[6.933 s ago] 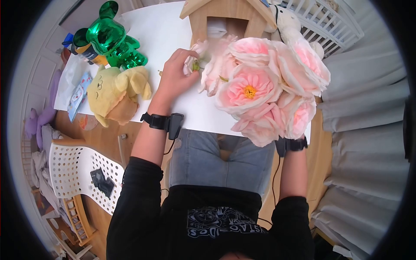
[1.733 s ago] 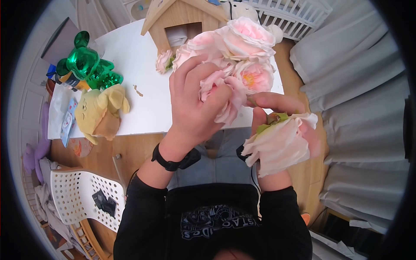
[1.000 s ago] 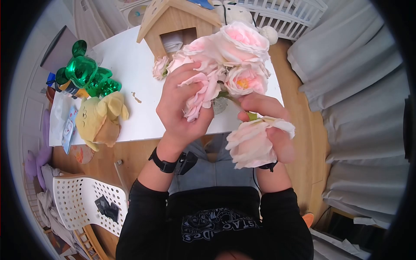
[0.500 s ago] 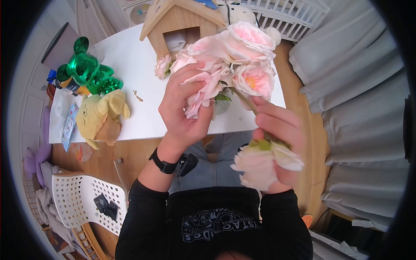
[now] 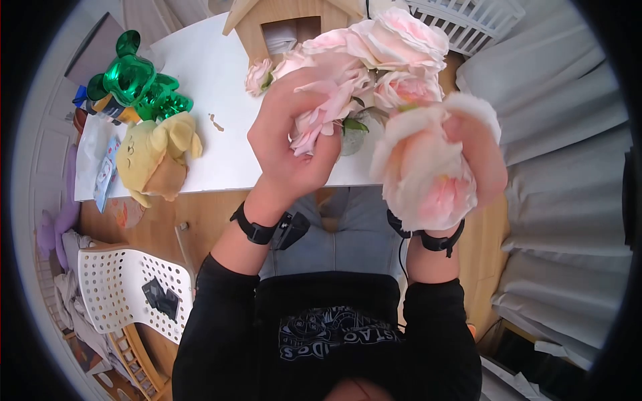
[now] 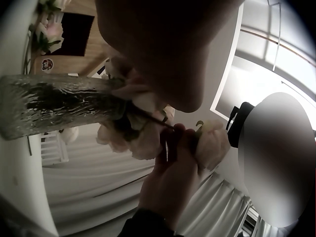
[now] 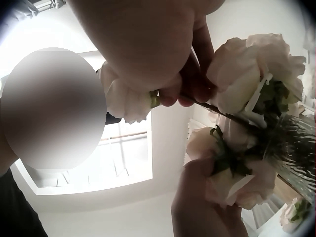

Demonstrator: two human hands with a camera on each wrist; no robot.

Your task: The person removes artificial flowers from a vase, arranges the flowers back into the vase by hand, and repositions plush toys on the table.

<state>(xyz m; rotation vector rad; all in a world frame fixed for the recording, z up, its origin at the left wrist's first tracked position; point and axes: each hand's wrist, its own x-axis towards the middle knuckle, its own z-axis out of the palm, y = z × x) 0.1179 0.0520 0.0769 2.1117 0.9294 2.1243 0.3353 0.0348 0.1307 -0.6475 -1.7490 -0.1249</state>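
In the head view, the left hand (image 5: 284,137) curls round a pink rose (image 5: 319,123) at the near left of the bunch. Partly hidden behind a pale rose (image 5: 424,170), the right hand (image 5: 483,157) is raised at the right. Both wrist views show that hand (image 6: 170,180) (image 7: 148,44) pinching the stem (image 7: 222,113) just below the bloom, while the stem's far end runs in among the other roses. A ribbed clear glass vase (image 6: 54,103) holds the bunch; its top shows in the head view under green leaves (image 5: 354,125).
A wooden house (image 5: 294,17) stands behind the bunch, with a small rose (image 5: 258,77) before it. On the white table (image 5: 221,157) are a shiny green bear figure (image 5: 130,80), a yellow plush (image 5: 157,157) and a brown scrap (image 5: 215,122). A white perforated chair (image 5: 107,287) stands lower left.
Since half a second ago the right hand has raised its rose and tilted the bloom toward the head camera. The left hand keeps its hold. Earlier, it held a small flower near the house.
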